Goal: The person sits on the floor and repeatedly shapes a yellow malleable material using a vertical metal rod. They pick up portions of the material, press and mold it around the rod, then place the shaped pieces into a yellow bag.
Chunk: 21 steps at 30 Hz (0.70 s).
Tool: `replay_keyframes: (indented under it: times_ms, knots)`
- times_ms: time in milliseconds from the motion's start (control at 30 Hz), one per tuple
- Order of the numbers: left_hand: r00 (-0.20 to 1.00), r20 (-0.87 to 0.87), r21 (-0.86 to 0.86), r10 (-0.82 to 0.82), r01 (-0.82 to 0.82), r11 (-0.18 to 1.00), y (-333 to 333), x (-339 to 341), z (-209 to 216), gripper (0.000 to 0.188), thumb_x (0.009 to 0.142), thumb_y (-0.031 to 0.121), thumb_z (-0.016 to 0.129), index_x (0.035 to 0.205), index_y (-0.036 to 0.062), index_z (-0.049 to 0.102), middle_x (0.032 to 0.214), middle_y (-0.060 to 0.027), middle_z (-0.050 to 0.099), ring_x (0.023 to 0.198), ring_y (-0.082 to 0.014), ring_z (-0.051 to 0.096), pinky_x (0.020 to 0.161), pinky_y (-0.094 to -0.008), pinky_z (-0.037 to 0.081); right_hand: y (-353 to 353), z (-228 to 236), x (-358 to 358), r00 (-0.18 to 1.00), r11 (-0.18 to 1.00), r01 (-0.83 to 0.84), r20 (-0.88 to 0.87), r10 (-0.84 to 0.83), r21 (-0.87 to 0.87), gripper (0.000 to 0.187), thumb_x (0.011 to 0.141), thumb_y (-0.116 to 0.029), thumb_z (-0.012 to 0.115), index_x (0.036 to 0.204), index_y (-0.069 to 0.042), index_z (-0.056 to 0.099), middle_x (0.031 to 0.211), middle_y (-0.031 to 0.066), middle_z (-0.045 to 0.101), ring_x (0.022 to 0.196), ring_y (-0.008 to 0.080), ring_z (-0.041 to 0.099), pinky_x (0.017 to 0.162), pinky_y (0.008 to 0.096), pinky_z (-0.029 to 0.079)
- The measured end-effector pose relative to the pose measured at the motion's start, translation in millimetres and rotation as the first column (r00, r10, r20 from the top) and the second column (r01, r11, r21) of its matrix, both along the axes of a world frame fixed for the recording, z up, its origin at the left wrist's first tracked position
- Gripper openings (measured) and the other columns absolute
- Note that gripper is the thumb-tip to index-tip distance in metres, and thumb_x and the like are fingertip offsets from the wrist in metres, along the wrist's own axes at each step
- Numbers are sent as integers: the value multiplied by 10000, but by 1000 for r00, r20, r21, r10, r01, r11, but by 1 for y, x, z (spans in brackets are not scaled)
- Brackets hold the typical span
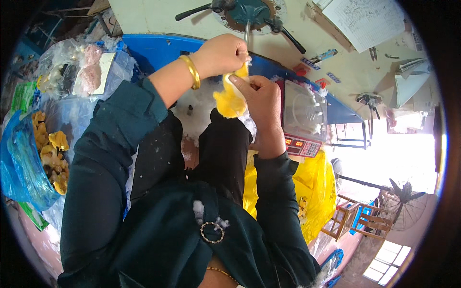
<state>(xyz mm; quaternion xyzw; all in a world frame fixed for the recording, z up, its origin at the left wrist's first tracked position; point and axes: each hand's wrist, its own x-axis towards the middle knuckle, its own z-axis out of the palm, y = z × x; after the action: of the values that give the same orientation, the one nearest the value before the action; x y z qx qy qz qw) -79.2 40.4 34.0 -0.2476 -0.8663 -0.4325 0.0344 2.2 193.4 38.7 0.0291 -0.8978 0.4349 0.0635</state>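
Observation:
A small yellow plush piece point(229, 102) hangs between my hands, with a bit of white fluff at its upper edge. My left hand point(222, 55) is closed on its top, right by the lower end of a thin metal tube point(247, 32). Whether the tube goes inside the plush is hidden by my fingers. My right hand point(263, 98) pinches the plush from the side, thumb pressed on it. The tube comes out of a round dark green fitting point(247, 14) with black-handled levers on a pale machine panel.
White stuffing point(197, 103) lies in a blue-edged bin beyond my knees. A red digital scale point(303, 145) stands at right, above a yellow plastic bag point(314, 192). At left, a blue bag point(24, 158) holds several yellow plush pieces point(50, 156). Papers point(362, 21) lie on the panel.

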Motion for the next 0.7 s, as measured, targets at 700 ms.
replay_keyframes:
  times_ms: [700]
  knots:
    - [990,134,26,-34,30,999,-4,22,-11,426,876,392,658,672,22,602,514,-14,513,457,-71,463,440,-233,359,1,-55,27,777,969,218,-622,-98,120,157,782,-136,706,832,-64,577,691,58,575,587,225,570,522,338,452]
